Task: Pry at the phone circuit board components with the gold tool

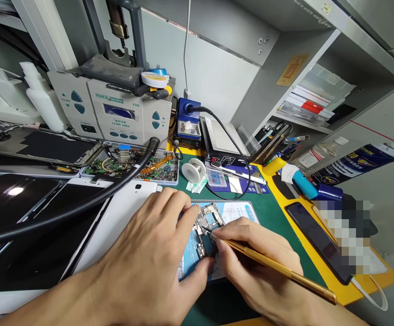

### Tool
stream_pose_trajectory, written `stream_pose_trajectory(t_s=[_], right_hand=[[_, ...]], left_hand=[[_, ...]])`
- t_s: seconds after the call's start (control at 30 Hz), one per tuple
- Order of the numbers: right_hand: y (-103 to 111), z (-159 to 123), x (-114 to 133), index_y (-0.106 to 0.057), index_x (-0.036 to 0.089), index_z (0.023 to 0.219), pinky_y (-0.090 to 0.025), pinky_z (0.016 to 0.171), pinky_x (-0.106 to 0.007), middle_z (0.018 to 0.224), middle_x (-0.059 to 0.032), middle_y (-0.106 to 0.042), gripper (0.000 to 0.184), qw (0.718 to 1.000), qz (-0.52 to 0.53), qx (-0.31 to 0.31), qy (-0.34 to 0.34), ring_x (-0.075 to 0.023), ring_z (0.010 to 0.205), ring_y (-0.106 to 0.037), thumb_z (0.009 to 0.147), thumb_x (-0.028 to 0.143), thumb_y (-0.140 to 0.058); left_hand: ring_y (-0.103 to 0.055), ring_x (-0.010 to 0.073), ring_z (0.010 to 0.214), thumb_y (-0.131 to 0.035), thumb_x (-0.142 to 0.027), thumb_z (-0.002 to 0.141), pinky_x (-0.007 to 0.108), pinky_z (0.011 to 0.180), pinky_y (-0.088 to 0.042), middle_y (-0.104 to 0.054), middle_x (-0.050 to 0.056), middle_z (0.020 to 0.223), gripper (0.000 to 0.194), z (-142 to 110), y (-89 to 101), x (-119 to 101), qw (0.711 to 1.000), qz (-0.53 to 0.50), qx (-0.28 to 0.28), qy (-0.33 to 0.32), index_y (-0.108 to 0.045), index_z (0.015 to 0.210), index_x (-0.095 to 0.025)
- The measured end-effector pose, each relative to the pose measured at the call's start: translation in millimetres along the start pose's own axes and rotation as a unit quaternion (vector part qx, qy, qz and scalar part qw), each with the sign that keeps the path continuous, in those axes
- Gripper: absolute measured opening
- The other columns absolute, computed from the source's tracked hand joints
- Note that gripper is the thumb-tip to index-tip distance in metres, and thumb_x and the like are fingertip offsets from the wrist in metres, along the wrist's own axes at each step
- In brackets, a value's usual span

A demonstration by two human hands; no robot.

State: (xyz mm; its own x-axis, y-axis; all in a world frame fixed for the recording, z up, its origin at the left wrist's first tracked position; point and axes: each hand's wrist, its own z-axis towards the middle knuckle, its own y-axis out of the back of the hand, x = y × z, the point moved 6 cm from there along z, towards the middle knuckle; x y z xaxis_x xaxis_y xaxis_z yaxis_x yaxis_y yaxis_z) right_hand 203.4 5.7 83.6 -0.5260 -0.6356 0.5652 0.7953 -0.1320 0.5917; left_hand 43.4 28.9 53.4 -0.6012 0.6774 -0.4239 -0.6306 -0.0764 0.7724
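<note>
My left hand (pixel 159 244) spans the left side of a small phone circuit board (pixel 204 222), its forefinger at the upper edge and its thumb near the lower end. Under the board lies a blue and white printed pad (pixel 241 209) on a green mat (pixel 275 222). A gold pen-shaped tool (pixel 271 262) with a thin dark tip is pinched between the thumb and fingers of my right hand (pixel 258 258). Its tip meets the middle of the board, and the handle slants down to the right. My left fingers hide part of the board's left side.
A hot-air station (pixel 122 106) stands behind, its black hose (pixel 115 185) crossing the left side over phones and tablets. Beyond the pad are a solder wire spool (pixel 194 171) and a tray of boards (pixel 95 170). A phone (pixel 319 242) lies at right, near a spray can (pixel 360 163).
</note>
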Motion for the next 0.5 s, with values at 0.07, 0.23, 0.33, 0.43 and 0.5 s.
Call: stream_pose_trajectory(t_s=[0.07, 0.23, 0.33, 0.43, 0.5], right_hand=[[0.5, 0.5, 0.5, -0.078, 0.015, 0.099, -0.063, 0.069, -0.014, 0.084, -0.0015, -0.079, 0.018, 1.000, 0.000, -0.002, 0.001, -0.0097, 0.068, -0.075, 0.092, 0.000, -0.070], [1.5, 0.2, 0.4, -0.077, 0.015, 0.099, -0.063, 0.069, -0.015, 0.085, -0.0020, -0.080, 0.017, 1.000, 0.002, 0.001, 0.003, -0.0103, 0.068, -0.075, 0.093, 0.001, -0.069], [1.0, -0.1, -0.4, -0.077, 0.017, 0.100, -0.064, 0.068, -0.017, 0.084, -0.0016, -0.080, 0.018, 1.000, -0.002, 0.000, 0.001, -0.0111, 0.067, -0.075, 0.093, 0.002, -0.069], [0.2, 0.4, -1.0, -0.077, 0.017, 0.101, -0.065, 0.067, -0.018, 0.084, -0.0016, -0.080, 0.019, 1.000, -0.003, -0.002, 0.001, -0.0117, 0.067, -0.075, 0.093, 0.001, -0.070], [-0.7, 0.9, -1.3, -0.077, 0.017, 0.098, -0.064, 0.065, -0.018, 0.083, -0.0013, -0.079, 0.018, 1.000, -0.003, 0.003, -0.002, -0.0118, 0.066, -0.075, 0.092, 0.002, -0.069]], left_hand=[[-0.052, 0.0300, 0.102, -0.062, -0.033, 0.091, 0.051, 0.085, -0.050, -0.058, 0.010, 0.111, 0.034, -0.1, -0.2, -0.6, 1.000, -0.001, 0.002, 0.002, -0.066, 0.119, -0.016], [-0.052, 0.0302, 0.103, -0.062, -0.033, 0.091, 0.051, 0.085, -0.051, -0.058, 0.011, 0.111, 0.034, -0.1, -0.8, -1.4, 1.000, -0.002, 0.007, 0.006, -0.066, 0.119, -0.016], [-0.052, 0.0304, 0.103, -0.062, -0.033, 0.090, 0.052, 0.086, -0.051, -0.058, 0.010, 0.112, 0.033, -0.3, -1.2, -0.6, 1.000, 0.000, 0.006, 0.008, -0.066, 0.118, -0.016], [-0.052, 0.0304, 0.101, -0.064, -0.033, 0.090, 0.051, 0.083, -0.051, -0.059, 0.011, 0.111, 0.034, -0.5, -1.0, -0.9, 1.000, -0.002, -0.001, -0.008, -0.065, 0.119, -0.017], [-0.052, 0.0302, 0.101, -0.065, -0.034, 0.089, 0.051, 0.083, -0.051, -0.059, 0.011, 0.111, 0.033, -0.7, -0.9, -0.1, 1.000, -0.004, -0.001, -0.005, -0.066, 0.118, -0.017]])
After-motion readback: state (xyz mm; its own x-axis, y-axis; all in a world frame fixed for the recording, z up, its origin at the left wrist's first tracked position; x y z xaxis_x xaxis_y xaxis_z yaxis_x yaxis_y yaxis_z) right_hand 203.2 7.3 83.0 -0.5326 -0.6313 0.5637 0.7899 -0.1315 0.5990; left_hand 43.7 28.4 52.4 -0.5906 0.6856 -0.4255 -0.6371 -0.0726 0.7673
